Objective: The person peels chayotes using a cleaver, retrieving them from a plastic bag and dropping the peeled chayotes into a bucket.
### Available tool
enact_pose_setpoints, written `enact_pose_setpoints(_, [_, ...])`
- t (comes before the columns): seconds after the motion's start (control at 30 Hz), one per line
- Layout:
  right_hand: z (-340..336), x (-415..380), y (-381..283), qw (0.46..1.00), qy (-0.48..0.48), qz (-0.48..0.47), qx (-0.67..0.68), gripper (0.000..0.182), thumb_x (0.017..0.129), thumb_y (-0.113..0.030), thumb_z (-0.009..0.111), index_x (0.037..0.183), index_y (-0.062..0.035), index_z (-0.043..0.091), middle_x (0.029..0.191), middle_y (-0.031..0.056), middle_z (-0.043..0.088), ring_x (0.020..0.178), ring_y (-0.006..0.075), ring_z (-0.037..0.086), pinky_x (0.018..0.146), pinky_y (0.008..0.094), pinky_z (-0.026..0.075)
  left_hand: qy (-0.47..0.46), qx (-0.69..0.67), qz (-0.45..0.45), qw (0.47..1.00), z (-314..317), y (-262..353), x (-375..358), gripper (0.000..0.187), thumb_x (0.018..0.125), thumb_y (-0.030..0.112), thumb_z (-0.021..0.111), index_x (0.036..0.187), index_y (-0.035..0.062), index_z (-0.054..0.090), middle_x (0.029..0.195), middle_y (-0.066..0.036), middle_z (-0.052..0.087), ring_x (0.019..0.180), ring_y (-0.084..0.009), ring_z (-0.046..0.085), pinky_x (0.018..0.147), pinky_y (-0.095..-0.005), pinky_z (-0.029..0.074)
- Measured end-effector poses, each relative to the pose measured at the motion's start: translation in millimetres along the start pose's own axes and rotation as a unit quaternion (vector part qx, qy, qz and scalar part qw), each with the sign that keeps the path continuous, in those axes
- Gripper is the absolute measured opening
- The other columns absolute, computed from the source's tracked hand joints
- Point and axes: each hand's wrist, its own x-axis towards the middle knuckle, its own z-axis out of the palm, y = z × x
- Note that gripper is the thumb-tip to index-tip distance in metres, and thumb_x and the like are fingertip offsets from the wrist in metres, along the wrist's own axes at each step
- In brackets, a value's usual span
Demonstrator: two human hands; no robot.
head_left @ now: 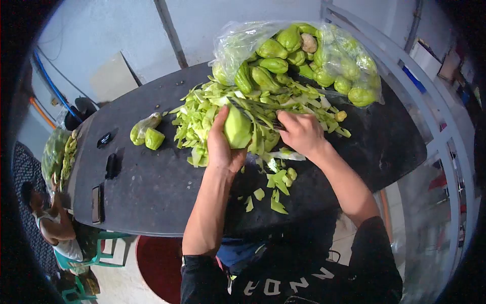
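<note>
My left hand [223, 144] is wrapped round a pale green, peeled chayote [238, 127], thumb along its upper side. My right hand [304, 134] is closed on a knife [264, 117], whose blade reaches left to the chayote's upper right side; its handle is mostly hidden in my fist. Under and behind both hands spreads a heap of green peelings [195, 114]. Beyond it, whole chayotes [273, 49] spill from a clear plastic bag [230, 40]. A few loose peel scraps [277, 181] lie nearer my body.
The dark table [152, 187] holds two chayote pieces [147, 134], a phone-like object [97, 204] and small black items [111, 166] on the left. A pale metal railing [445, 134] runs along the right. Below the table edge is a red tub [159, 268]. Another person [55, 223] sits at far left.
</note>
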Motion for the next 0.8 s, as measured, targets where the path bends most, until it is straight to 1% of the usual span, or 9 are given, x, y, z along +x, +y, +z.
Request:
enact_pose_setpoints(0.07, [-7,2,3,1.000,-0.002,-0.018,0.012,0.024,0.069,-0.004,0.068,0.086,-0.0070,0.050,0.070,0.0089,0.063,0.066,0.0309,0.066,0.055,0.0416,0.053,-0.051,-0.004,-0.017,0.999,0,-1,-2,0.035,0.096,0.037,0.051,0.117,0.0098,0.057,0.104,-0.005,0.065,0.088,-0.0204,0.062,0.069,-0.0323,0.050])
enact_pose_setpoints(0.2, [-10,-3,-6,0.997,-0.013,-0.060,0.035,0.030,0.066,-0.005,0.069,0.094,-0.0068,0.059,0.074,0.0079,0.064,0.065,0.0283,0.066,0.056,0.0403,0.054,0.054,-0.012,0.008,0.998,15,6,-7,0.034,0.098,0.037,0.048,0.116,0.0095,0.057,0.104,-0.006,0.064,0.092,-0.0196,0.060,0.067,-0.0365,0.050])
enact_pose_setpoints(0.27, [-7,-1,-10,0.997,-0.009,-0.068,0.039,0.033,0.065,-0.006,0.069,0.098,-0.0065,0.061,0.072,0.0073,0.064,0.064,0.0272,0.066,0.055,0.0393,0.053,0.052,-0.007,0.018,0.998,9,7,-7,0.033,0.097,0.037,0.049,0.114,0.0101,0.058,0.104,-0.007,0.064,0.091,-0.0191,0.061,0.067,-0.0357,0.051])
enact_pose_setpoints(0.47, [-3,2,9,1.000,0.025,-0.013,-0.003,0.021,0.069,-0.007,0.068,0.086,-0.0082,0.056,0.070,0.0080,0.063,0.063,0.0295,0.065,0.054,0.0406,0.052,0.001,0.025,-0.037,0.999,13,-3,-9,0.035,0.097,0.037,0.050,0.115,0.0082,0.057,0.099,-0.009,0.065,0.081,-0.0218,0.062,0.058,-0.0363,0.051])
enact_pose_setpoints(0.5, [-6,2,10,1.000,0.022,-0.015,0.005,0.021,0.069,-0.007,0.068,0.085,-0.0085,0.054,0.071,0.0083,0.063,0.064,0.0297,0.065,0.054,0.0409,0.052,-0.048,0.017,-0.039,0.998,11,-4,-8,0.036,0.097,0.038,0.047,0.114,0.0080,0.056,0.100,-0.009,0.064,0.081,-0.0212,0.061,0.057,-0.0347,0.049])
enact_pose_setpoints(0.6, [-12,-3,3,1.000,-0.002,-0.025,0.010,0.022,0.070,-0.008,0.069,0.086,-0.0089,0.053,0.072,0.0083,0.063,0.065,0.0297,0.066,0.055,0.0409,0.053,-0.054,0.003,-0.026,0.998,8,2,-8,0.034,0.098,0.037,0.046,0.115,0.0082,0.055,0.101,-0.010,0.065,0.087,-0.0212,0.062,0.060,-0.0349,0.049])
enact_pose_setpoints(0.63, [-15,-2,-5,0.999,-0.008,-0.037,0.028,0.027,0.068,-0.007,0.071,0.093,-0.0069,0.059,0.076,0.0095,0.065,0.067,0.0300,0.066,0.057,0.0400,0.053,0.024,0.021,-0.005,0.999,15,4,-12,0.036,0.099,0.038,0.045,0.115,0.0077,0.055,0.101,-0.009,0.065,0.086,-0.0214,0.063,0.060,-0.0353,0.049])
enact_pose_setpoints(0.67, [-16,-2,-10,0.998,-0.016,-0.047,0.046,0.034,0.066,-0.007,0.073,0.099,-0.0049,0.065,0.080,0.0106,0.067,0.070,0.0304,0.066,0.060,0.0392,0.053,0.028,0.024,-0.006,0.999,14,4,-12,0.036,0.099,0.038,0.045,0.115,0.0077,0.055,0.101,-0.009,0.065,0.086,-0.0214,0.063,0.060,-0.0353,0.049])
enact_pose_setpoints(0.8, [-2,0,6,1.000,-0.020,0.014,0.014,0.023,0.071,-0.008,0.071,0.090,-0.0062,0.058,0.077,0.0124,0.065,0.068,0.0346,0.064,0.058,0.0421,0.052,-0.011,0.026,-0.006,1.000,13,-2,-10,0.034,0.098,0.038,0.046,0.113,0.0079,0.055,0.098,-0.010,0.064,0.081,-0.0226,0.063,0.060,-0.0365,0.050])
